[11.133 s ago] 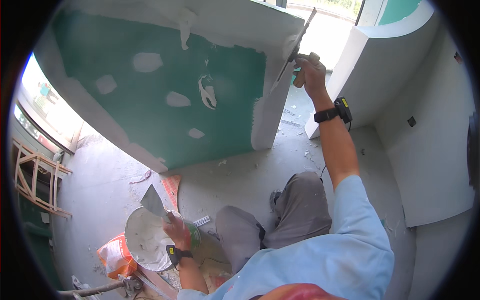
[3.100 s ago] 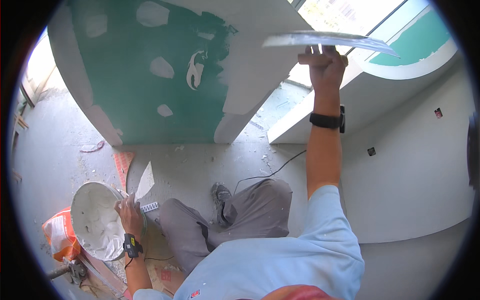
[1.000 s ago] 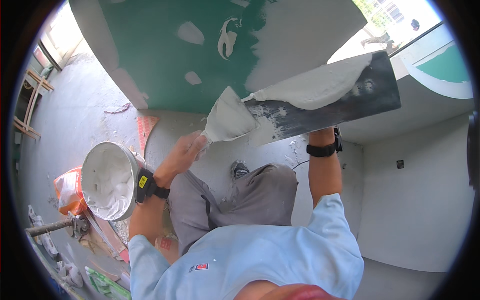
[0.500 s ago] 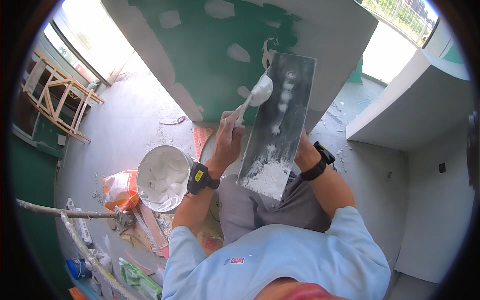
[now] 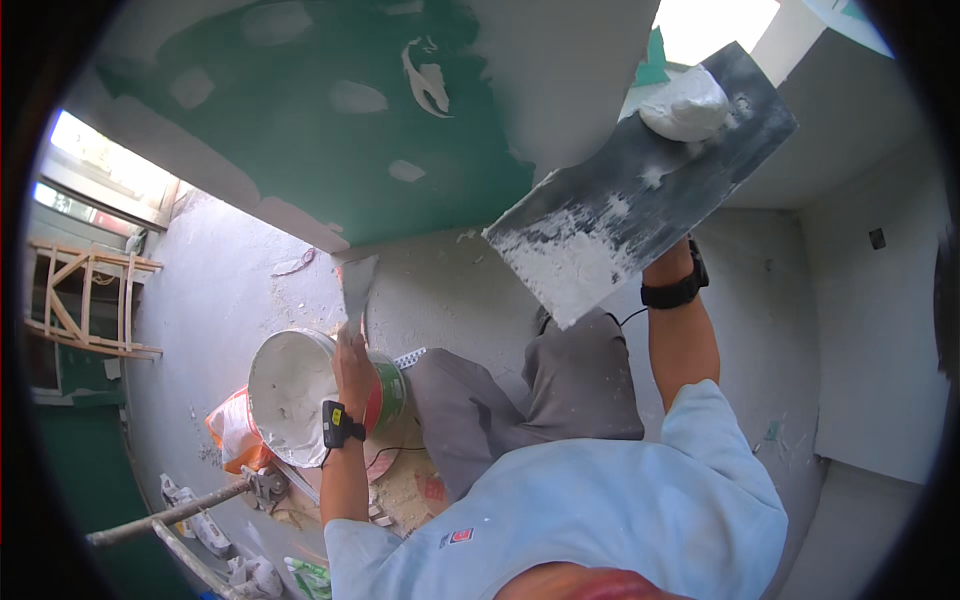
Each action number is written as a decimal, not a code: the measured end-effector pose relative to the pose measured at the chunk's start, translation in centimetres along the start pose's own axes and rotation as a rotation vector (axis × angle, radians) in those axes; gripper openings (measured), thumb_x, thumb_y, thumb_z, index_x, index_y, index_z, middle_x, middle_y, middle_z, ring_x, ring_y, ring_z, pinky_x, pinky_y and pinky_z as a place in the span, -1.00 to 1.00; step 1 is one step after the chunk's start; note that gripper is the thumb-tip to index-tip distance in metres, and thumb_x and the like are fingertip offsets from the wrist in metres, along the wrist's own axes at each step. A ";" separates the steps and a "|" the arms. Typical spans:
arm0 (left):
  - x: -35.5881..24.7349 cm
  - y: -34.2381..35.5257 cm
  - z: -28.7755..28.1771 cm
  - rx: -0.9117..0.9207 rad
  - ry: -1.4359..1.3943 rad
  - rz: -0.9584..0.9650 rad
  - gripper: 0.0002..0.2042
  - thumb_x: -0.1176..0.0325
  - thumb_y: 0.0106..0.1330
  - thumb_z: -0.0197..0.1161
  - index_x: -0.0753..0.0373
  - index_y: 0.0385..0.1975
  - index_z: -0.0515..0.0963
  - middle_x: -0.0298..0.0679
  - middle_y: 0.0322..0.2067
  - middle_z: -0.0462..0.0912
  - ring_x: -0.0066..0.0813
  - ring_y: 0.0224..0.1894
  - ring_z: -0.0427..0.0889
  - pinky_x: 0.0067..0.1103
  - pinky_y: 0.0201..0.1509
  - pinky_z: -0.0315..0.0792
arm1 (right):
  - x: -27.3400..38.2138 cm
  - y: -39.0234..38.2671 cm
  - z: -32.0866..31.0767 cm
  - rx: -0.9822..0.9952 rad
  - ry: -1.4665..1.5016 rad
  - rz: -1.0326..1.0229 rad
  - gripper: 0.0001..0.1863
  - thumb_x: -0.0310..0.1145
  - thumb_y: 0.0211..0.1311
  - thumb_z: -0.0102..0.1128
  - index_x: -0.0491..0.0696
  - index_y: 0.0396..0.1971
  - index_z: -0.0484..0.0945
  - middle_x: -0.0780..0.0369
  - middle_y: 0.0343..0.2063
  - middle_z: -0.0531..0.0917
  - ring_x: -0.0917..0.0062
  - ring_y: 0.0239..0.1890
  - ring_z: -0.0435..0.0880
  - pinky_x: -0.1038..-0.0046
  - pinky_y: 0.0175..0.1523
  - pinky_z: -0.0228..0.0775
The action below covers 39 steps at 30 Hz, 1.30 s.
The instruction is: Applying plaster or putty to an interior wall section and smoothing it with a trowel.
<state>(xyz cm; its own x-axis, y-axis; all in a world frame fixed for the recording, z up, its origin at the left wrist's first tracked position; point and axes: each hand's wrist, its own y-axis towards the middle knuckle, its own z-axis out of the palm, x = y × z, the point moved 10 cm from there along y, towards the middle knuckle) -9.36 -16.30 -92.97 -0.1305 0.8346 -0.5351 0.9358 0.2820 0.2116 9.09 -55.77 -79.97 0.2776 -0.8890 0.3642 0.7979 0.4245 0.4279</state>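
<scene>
I see the trowel (image 5: 684, 190), carrying a lump of plaster (image 5: 688, 104), over the right hand (image 5: 668, 266) and hiding its fingers; I can't tell how far they close. The left hand (image 5: 352, 374) has fingers curled round the scraper (image 5: 357, 290), blade pointing beyond them. The bucket (image 5: 392, 392) has its mouth just left of those fingers.

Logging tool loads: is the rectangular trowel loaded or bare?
Loaded: a mound of white putty sits toward the upper-right end of the rectangular trowel held by the right hand; a patchy smear whitens its lower-left end.
</scene>
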 end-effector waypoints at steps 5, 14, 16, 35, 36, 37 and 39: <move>0.8 -1.2 -0.2 0.028 -0.093 -0.219 -0.76 0.31 0.34 -0.18 0.36 -0.18 0.30 -0.09 -0.52 0.43 -0.28 -0.50 0.45 -0.43 -0.39 0.31 | -2.0 -5.9 -16.3 -0.253 0.105 -0.064 -0.54 -0.10 0.23 -0.03 -0.07 0.03 0.32 0.18 -0.03 0.48 0.41 -0.05 0.52 0.31 0.03 0.42; 4.1 -3.4 -2.6 -0.256 -0.023 -0.388 -0.60 0.08 0.38 -0.25 0.38 -0.18 0.30 -0.17 -0.45 0.39 -0.42 -0.45 0.40 -0.54 -0.42 0.33 | -15.8 -15.6 -37.3 -0.726 0.422 -0.068 -0.56 -0.31 0.08 0.16 0.01 0.00 0.32 0.22 -0.04 0.45 0.35 0.04 0.40 0.13 0.20 0.16; 3.9 -2.9 -3.2 -0.337 0.103 -0.340 -0.57 0.05 0.38 -0.25 0.38 -0.15 0.29 -0.13 -0.39 0.41 -0.38 -0.40 0.43 -0.52 -0.39 0.36 | -17.1 -15.9 -40.8 -0.733 0.381 -0.114 -0.55 -0.47 0.07 0.09 0.02 0.01 0.28 0.23 -0.06 0.44 0.34 0.04 0.40 0.12 0.20 0.15; 7.3 -4.1 -4.5 -0.347 0.020 -0.544 -0.51 0.05 0.36 -0.20 0.43 0.01 0.20 -0.03 -0.23 0.40 -0.39 -0.35 0.45 -0.58 -0.49 0.40 | -19.6 -13.5 -50.9 -1.173 0.247 -0.001 -0.60 -0.62 -0.06 0.05 -0.14 -0.11 0.36 0.20 -0.28 0.47 0.44 -0.20 0.45 0.34 -0.01 0.28; 7.1 -3.9 -5.4 -0.376 0.150 -0.461 -0.52 0.05 0.37 -0.20 0.43 0.00 0.20 -0.04 -0.25 0.40 -0.40 -0.36 0.44 -0.59 -0.50 0.39 | -19.5 -13.4 -51.2 -1.174 0.245 -0.011 -0.60 -0.62 -0.06 0.05 -0.14 -0.11 0.36 0.20 -0.28 0.47 0.44 -0.20 0.45 0.34 -0.01 0.28; 6.0 -3.8 -5.9 -0.401 0.288 -0.382 -0.52 0.06 0.37 -0.20 0.42 -0.01 0.20 -0.06 -0.27 0.41 -0.42 -0.37 0.44 -0.59 -0.51 0.38 | -19.2 -12.9 -50.3 -1.139 0.120 -0.001 -0.61 -0.61 -0.08 0.09 -0.15 -0.13 0.39 0.20 -0.30 0.50 0.45 -0.23 0.47 0.37 -0.06 0.32; 6.7 -3.8 -5.0 -0.302 0.270 -0.432 -0.52 0.05 0.37 -0.20 0.43 -0.03 0.21 -0.06 -0.29 0.41 -0.39 -0.37 0.44 -0.58 -0.49 0.38 | -18.7 -12.5 -48.7 -1.113 -0.004 0.008 -0.61 -0.60 -0.10 0.13 -0.17 -0.15 0.43 0.21 -0.31 0.52 0.45 -0.25 0.49 0.40 -0.11 0.35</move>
<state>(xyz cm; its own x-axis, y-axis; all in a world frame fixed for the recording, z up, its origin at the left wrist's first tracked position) -15.43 -9.45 -93.29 -0.5950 0.6936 -0.4061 0.6495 0.7126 0.2654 19.96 -52.78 -132.41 0.2845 -0.8855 0.3674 0.8315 0.0371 -0.5544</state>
